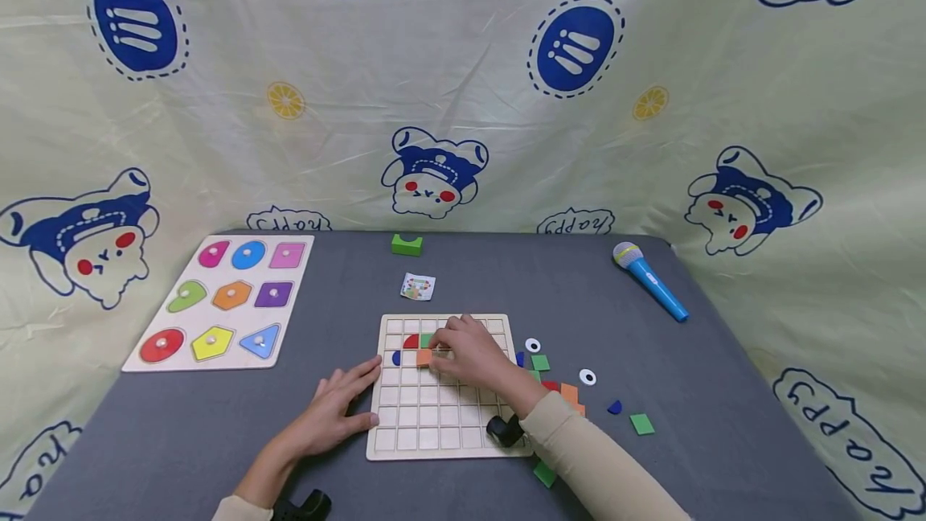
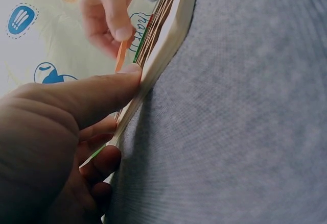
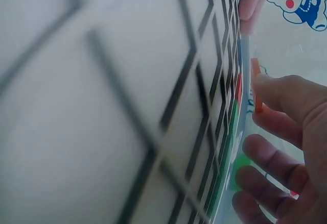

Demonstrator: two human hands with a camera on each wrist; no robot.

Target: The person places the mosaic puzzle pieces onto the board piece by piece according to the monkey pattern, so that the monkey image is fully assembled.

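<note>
A wooden grid board [image 1: 427,418] lies at the middle of the table. Over its upper part, my right hand [image 1: 473,354] pinches an orange square tile [image 1: 424,358] between thumb and fingers; the right wrist view shows this tile [image 3: 257,96] edge-on, raised off the grid. Beside it on the board are a red curved piece [image 1: 411,341], a green tile [image 1: 427,339] partly behind the fingers, and a blue half-round piece [image 1: 396,358]. My left hand [image 1: 334,416] rests along the board's left edge, thumb and fingertips touching the rim.
Loose green, orange, red and blue pieces [image 1: 569,393] and white rings [image 1: 587,377] lie right of the board, some behind my right forearm. A shape puzzle [image 1: 246,273] sits left, a blue microphone [image 1: 657,286] right. A green block [image 1: 407,245] and small card [image 1: 418,287] stand behind.
</note>
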